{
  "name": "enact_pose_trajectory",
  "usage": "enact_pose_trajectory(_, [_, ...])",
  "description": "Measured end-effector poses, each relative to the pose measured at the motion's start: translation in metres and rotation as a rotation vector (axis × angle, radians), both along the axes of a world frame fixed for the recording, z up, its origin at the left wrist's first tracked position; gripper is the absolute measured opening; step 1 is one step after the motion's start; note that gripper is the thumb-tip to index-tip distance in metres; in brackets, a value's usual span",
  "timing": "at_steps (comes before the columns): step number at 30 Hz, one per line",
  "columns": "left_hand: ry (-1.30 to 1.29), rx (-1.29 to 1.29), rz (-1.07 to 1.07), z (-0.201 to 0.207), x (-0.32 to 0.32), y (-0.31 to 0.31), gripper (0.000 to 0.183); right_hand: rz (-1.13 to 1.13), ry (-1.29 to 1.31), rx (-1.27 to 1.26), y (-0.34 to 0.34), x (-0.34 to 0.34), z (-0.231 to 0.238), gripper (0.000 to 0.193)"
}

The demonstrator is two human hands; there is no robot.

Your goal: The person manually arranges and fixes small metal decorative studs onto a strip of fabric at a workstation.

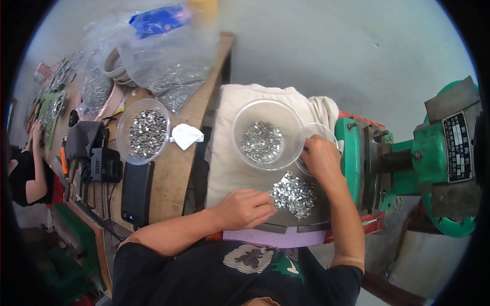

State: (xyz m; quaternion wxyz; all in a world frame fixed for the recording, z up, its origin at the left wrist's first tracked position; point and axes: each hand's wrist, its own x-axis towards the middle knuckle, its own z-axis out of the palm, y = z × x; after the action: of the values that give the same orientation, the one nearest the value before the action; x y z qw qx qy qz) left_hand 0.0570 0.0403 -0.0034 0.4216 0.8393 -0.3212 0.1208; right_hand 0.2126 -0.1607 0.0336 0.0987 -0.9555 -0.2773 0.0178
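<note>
A loose pile of small shiny metal pieces point(293, 195) lies on the cloth-covered work surface in front of me. My left hand point(246, 209) is at the pile's left edge, its fingers pressed together; what they hold, if anything, is too small to make out. Just beyond the pile stands a clear round plastic tub point(238, 125) with more metal pieces on its bottom. My right hand point(321, 157) reaches down with curled fingers into a smaller white round container point(327, 131) right of the tub. Its fingertips and whatever they grip are mostly hidden.
Close on the right stands a green press machine point(352, 158). On the wooden table point(171, 188) at left are a second tub point(120, 133) of metal pieces, a crumpled white tissue point(186, 136), a black power bank point(137, 191) and plastic bags point(168, 61). Another person's arm point(37, 173) shows far left.
</note>
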Motion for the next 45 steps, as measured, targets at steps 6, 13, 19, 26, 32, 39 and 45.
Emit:
enact_pose_trajectory(6, [0.007, -0.029, 0.015, -0.001, 0.001, -0.002, 0.011, 0.038, -0.05, 0.001, 0.004, 0.006, 0.001, 0.014])
enact_pose_trajectory(13, [-0.021, 0.004, -0.005, 0.004, 0.002, -0.007, 0.012, 0.061, 0.003, -0.026, 0.005, 0.014, 0.001, 0.013])
enact_pose_trajectory(19, [0.019, -0.028, -0.033, 0.03, 0.012, -0.012, 0.013, 0.073, 0.126, 0.01, 0.002, 0.014, 0.005, 0.015])
enact_pose_trajectory(26, [0.05, -0.04, -0.058, 0.055, 0.032, -0.017, 0.011, 0.001, 0.17, 0.218, -0.016, 0.009, -0.001, 0.014])
enact_pose_trajectory(32, [0.002, -0.128, 0.083, 0.079, 0.076, -0.025, 0.009, -0.24, 0.387, 0.665, -0.039, 0.003, 0.01, 0.015])
enact_pose_trajectory(39, [0.193, -0.022, 0.172, 0.081, 0.122, -0.047, 0.036, -0.383, 0.645, 1.142, -0.049, -0.007, 0.023, 0.012])
enact_pose_trajectory(45, [0.389, -0.133, 0.067, 0.073, 0.133, -0.069, 0.03, -0.404, 0.771, 1.382, -0.054, -0.011, 0.015, 0.015])
